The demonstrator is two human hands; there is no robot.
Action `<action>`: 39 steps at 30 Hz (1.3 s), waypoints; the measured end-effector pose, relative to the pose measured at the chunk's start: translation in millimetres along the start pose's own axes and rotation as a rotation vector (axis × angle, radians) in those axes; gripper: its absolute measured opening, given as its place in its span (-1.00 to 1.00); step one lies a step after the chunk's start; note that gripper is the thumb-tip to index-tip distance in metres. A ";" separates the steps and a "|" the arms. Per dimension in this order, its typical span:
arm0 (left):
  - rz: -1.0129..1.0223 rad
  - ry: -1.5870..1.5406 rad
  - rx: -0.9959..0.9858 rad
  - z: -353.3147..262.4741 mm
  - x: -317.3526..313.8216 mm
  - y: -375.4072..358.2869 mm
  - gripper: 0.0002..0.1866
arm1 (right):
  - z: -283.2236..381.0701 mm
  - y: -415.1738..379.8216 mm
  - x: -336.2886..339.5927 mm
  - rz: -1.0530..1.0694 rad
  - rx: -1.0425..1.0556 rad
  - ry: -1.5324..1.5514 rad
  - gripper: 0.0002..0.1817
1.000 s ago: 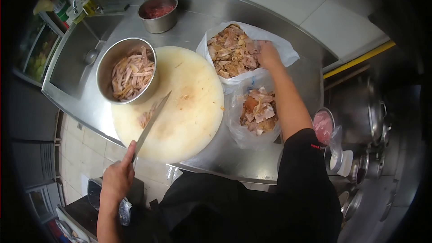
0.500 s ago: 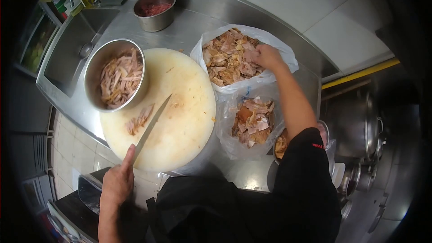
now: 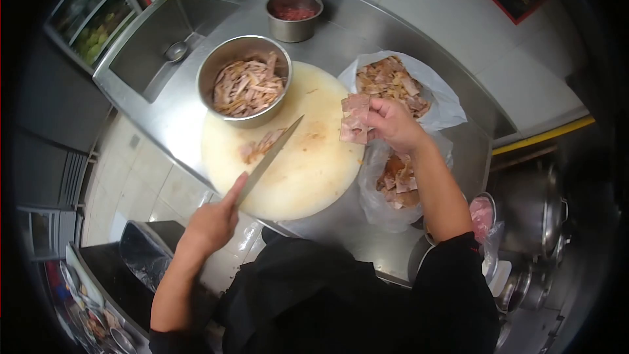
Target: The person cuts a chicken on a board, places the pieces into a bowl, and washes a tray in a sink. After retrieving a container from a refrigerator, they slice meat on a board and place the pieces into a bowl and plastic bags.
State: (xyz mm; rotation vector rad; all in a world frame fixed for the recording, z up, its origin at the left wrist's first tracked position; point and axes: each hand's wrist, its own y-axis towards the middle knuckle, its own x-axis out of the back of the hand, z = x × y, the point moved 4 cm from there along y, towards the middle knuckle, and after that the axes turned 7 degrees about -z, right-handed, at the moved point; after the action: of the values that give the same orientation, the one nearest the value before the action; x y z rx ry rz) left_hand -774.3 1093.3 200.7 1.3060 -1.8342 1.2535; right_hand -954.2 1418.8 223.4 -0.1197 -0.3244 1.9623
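Observation:
A long knife [image 3: 267,162] is held by its handle in my left hand [image 3: 211,224], its blade lying over the round white cutting board [image 3: 308,187]. Pinched in my right hand [image 3: 392,121] are flat meat slices [image 3: 355,119], raised above the board's right edge. A small pile of meat strips [image 3: 261,145] lies on the board beside the blade. On the board's upper left rests a steel bowl [image 3: 204,78] full of meat strips. Two plastic bags of meat pieces, an upper one [image 3: 449,101] and a lower one [image 3: 383,213], are near my right hand.
A small steel pot [image 3: 293,29] of red meat stands at the back. The sink [image 3: 141,62] with a ladle [image 3: 175,51] is at upper left. Pink meat [image 3: 481,217] in a container and a large pot [image 3: 524,213] are at right. Below left is a black-lined bin [image 3: 141,255].
My right hand has come out of the upper bag with meat slices and moved toward the board. The view has shifted, and my left hand still holds the knife.

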 end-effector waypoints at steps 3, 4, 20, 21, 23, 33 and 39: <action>-0.009 -0.026 -0.006 0.7 1.9 -7.1 -0.25 | 4.5 -11.5 -43.0 -0.015 0.118 0.009 -0.65; -0.006 -0.034 0.001 1.6 1.7 -8.7 -0.24 | 4.6 -15.3 -53.3 -0.024 0.163 0.027 -0.63; 0.002 -0.072 0.028 9.5 -5.5 -5.5 -0.26 | 11.8 -81.0 -34.1 -0.636 0.675 -0.625 -0.67; -0.005 -0.075 0.015 7.4 -3.9 -6.2 -0.26 | 8.7 -93.3 -18.4 -0.692 0.623 -0.676 -0.68; -0.025 -0.089 0.002 6.3 -1.6 -8.9 -0.25 | -2.8 -116.5 12.9 -0.790 0.523 -0.776 -0.71; -0.056 0.082 0.005 -5.2 -3.8 -10.2 -0.25 | -17.4 -49.8 117.5 -0.691 0.103 -0.990 -0.71; -0.089 0.085 0.073 -14.1 -4.6 -13.3 -0.25 | -78.8 68.6 205.7 -0.802 0.051 -1.169 -0.69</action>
State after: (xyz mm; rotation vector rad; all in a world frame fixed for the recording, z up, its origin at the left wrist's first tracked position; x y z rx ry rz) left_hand -761.3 1106.8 207.5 1.3373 -1.6681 1.3185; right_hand -1079.8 1594.4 142.1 1.0662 -0.8981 1.0416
